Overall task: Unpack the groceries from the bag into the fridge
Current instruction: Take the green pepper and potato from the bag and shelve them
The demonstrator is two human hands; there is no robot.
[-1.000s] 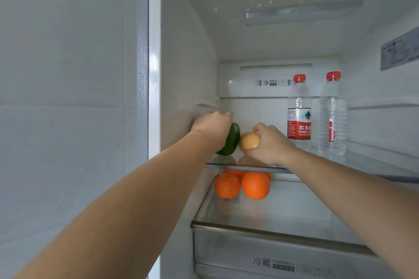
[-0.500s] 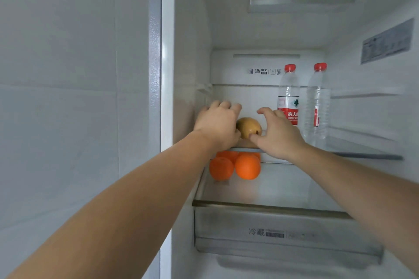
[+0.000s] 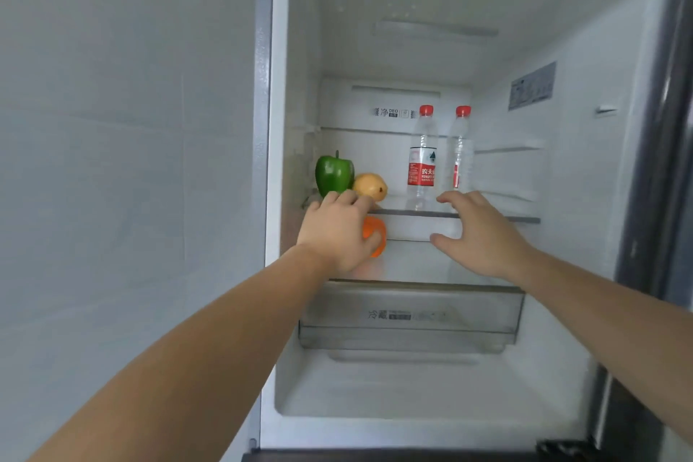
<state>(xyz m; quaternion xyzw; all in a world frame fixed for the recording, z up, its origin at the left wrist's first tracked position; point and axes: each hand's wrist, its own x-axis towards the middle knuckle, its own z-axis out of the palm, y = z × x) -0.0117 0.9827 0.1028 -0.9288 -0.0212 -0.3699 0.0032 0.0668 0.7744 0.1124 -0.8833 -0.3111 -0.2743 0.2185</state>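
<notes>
Both bare forearms extended forward and upward. Left hand (image 3: pixel 339 232) was palm-down with fingers loosely curled (nothing gripped). Right hand (image 3: pixel 478 236) was open with fingers spread and thumb out, holding nothing.

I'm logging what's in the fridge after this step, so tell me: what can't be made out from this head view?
- Oranges on the lower shelf: the left hand covers most of them, so their count is unclear.
- Second water bottle: its label is turned away and blurred.
- Sticker on the right wall: print too small to read.
- Drawer: the frosted front hides any contents.
- Grocery bag: out of frame.
</notes>
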